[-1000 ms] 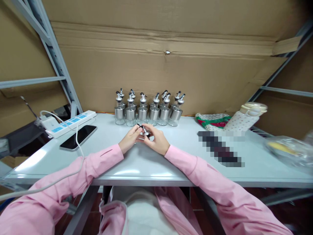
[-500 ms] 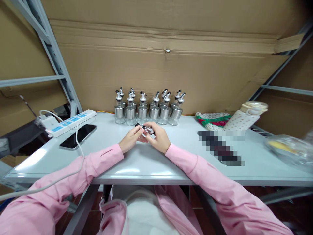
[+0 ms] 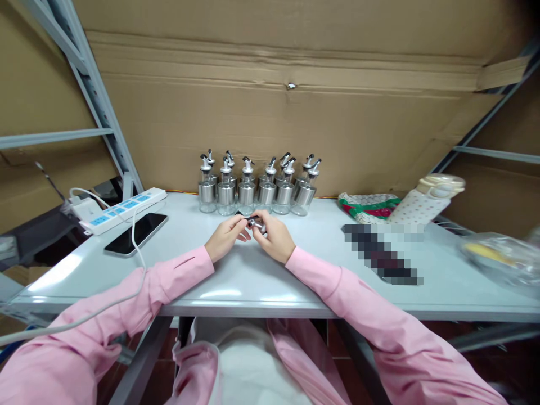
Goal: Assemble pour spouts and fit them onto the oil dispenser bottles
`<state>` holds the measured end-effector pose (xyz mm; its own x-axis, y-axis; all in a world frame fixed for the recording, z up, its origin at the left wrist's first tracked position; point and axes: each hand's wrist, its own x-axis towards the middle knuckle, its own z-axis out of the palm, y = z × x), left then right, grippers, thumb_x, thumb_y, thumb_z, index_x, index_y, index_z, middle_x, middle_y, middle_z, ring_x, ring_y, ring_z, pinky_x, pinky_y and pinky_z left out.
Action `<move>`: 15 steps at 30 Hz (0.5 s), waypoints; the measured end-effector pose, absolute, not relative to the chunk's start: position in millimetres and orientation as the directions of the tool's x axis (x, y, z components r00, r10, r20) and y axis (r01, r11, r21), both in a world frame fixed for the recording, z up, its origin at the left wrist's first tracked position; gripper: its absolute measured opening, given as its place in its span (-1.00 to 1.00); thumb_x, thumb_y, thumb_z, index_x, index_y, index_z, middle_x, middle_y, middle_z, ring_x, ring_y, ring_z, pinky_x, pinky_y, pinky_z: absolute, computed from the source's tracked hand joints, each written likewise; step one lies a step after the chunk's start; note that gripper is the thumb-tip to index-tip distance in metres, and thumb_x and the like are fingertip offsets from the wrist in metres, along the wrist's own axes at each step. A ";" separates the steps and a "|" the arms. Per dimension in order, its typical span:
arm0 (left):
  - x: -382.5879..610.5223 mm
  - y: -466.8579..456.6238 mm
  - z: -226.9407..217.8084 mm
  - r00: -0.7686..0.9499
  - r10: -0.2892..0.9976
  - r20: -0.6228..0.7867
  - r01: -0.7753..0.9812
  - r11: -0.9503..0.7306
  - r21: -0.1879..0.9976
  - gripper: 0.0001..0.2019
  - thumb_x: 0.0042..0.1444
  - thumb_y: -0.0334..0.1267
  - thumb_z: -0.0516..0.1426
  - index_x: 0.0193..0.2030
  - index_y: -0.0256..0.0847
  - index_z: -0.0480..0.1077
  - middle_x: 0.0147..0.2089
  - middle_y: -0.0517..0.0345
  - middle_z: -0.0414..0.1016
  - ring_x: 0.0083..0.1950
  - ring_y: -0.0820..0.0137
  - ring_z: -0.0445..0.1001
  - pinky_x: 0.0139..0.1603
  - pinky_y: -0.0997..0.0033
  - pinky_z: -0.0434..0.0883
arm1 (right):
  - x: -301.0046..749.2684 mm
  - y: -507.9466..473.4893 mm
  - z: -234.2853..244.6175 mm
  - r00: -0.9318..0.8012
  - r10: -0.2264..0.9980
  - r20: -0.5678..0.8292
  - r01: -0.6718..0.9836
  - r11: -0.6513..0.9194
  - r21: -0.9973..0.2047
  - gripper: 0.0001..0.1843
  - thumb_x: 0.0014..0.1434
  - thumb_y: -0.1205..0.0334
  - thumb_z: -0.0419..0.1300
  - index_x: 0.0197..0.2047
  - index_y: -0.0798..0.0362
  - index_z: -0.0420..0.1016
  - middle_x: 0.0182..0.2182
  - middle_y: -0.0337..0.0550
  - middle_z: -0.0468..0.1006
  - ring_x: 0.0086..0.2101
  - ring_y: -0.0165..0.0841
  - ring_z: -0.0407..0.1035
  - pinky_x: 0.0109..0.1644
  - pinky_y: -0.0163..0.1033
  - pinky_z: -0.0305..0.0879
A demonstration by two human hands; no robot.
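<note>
My left hand and my right hand meet over the middle of the table, both closed around a small silver-and-black pour spout. The right fingers wrap its silver body. At its black end, the left thumb and fingers pinch, covering part of it. Just beyond my hands stand two rows of glass oil bottles with steel sleeves. They are topped with similar silver spouts with black flaps. The right front bottle looks tilted.
A phone and a white power strip lie at left, with a cable across my left sleeve. To the right are a spotted flask, a green-and-red cloth item, a blurred-out dark object and a plastic-wrapped item.
The spout has turned in my fingers, so its silver body and dark opening face me more. Both hands stay in nearly the same place.
</note>
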<state>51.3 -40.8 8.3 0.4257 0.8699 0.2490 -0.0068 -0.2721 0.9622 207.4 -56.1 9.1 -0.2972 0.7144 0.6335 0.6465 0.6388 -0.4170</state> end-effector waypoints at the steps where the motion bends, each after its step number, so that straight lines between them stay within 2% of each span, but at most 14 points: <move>1: 51.1 -41.0 8.9 0.424 0.868 0.260 0.010 -0.292 0.956 -0.60 0.00 0.09 0.06 -0.30 -0.27 0.28 -0.39 0.21 0.34 -0.41 0.50 0.41 -0.33 0.46 0.41 | 207.5 -56.0 8.9 -0.299 0.715 0.632 0.653 0.636 -0.411 -0.76 0.09 0.29 0.00 -0.13 0.08 0.26 -0.35 -0.14 0.49 -0.41 -0.38 0.34 -0.28 -0.29 0.23; 7: 44.7 -39.8 14.0 0.405 0.823 0.398 0.251 -0.519 0.817 -0.70 0.13 -0.06 -0.03 -0.24 -0.26 0.34 -0.33 0.17 0.28 -0.40 0.50 0.40 -0.29 0.45 0.37 | 208.4 -55.4 7.9 -0.311 0.714 0.627 0.669 0.633 -0.389 -0.77 0.09 0.30 0.00 -0.14 0.09 0.28 -0.38 -0.16 0.46 -0.43 -0.40 0.31 -0.30 -0.31 0.20; 11: 42.2 -39.4 15.6 0.351 0.822 0.450 0.291 -0.552 0.782 -0.76 0.12 -0.14 0.01 -0.19 -0.24 0.32 -0.23 0.13 0.30 -0.39 0.52 0.40 -0.32 0.49 0.35 | 209.7 -55.2 8.3 -0.345 0.717 0.606 0.665 0.642 -0.382 -0.75 0.12 0.29 -0.01 -0.11 0.10 0.29 -0.34 -0.13 0.47 -0.39 -0.38 0.32 -0.30 -0.31 0.20; 15: 41.3 -40.7 17.7 0.296 0.813 0.501 0.294 -0.577 0.762 -0.81 0.07 -0.16 0.05 -0.29 -0.24 0.35 -0.29 0.13 0.35 -0.34 0.46 0.39 -0.36 0.51 0.33 | 211.6 -54.1 7.7 -0.376 0.713 0.592 0.660 0.655 -0.369 -0.75 0.13 0.29 0.00 -0.10 0.09 0.29 -0.32 -0.13 0.48 -0.36 -0.37 0.34 -0.27 -0.29 0.22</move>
<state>41.3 -40.7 17.7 0.2962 0.8131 0.5012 0.2938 -0.5769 0.7622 211.6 -54.1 7.7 -0.3761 0.7128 0.5919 0.6597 0.6546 -0.3692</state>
